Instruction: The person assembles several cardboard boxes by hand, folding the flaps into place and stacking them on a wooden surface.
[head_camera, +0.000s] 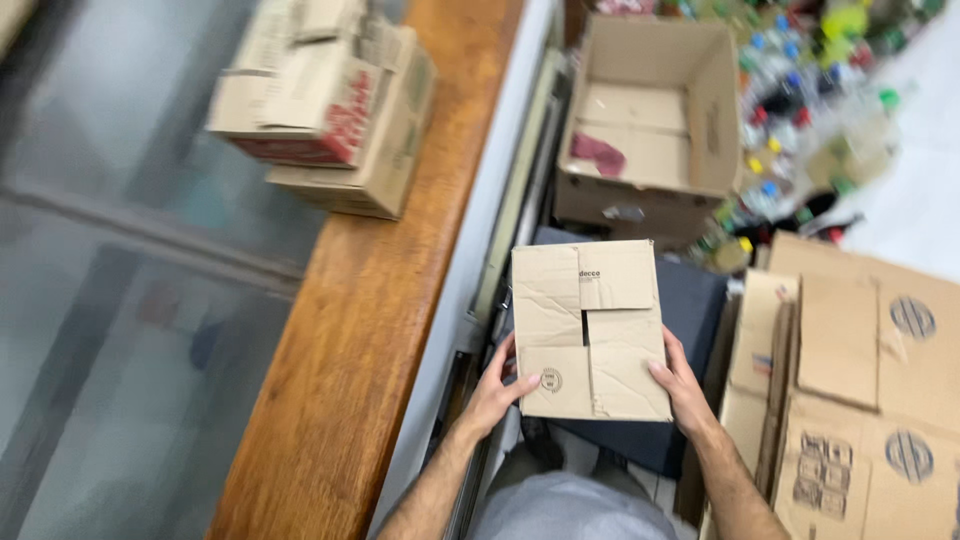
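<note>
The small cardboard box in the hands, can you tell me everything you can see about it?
The small brown cardboard box is closed, its four flaps folded over one another in a pinwheel. The card looks creased and worn, with small dark printed marks. It is held flap side up, slightly tilted, above a dark blue surface. The left hand has its grip on the lower left edge, the right hand on the lower right edge.

Looks like shop back area or recycling sorting spot. Long wooden counter runs beside glass panels, two taped cartons stacked near its far edge. Floor crowded: open empty carton, flattened cardboard piled at right, heap of plastic bottles with coloured caps (blurred) in far corner.
</note>
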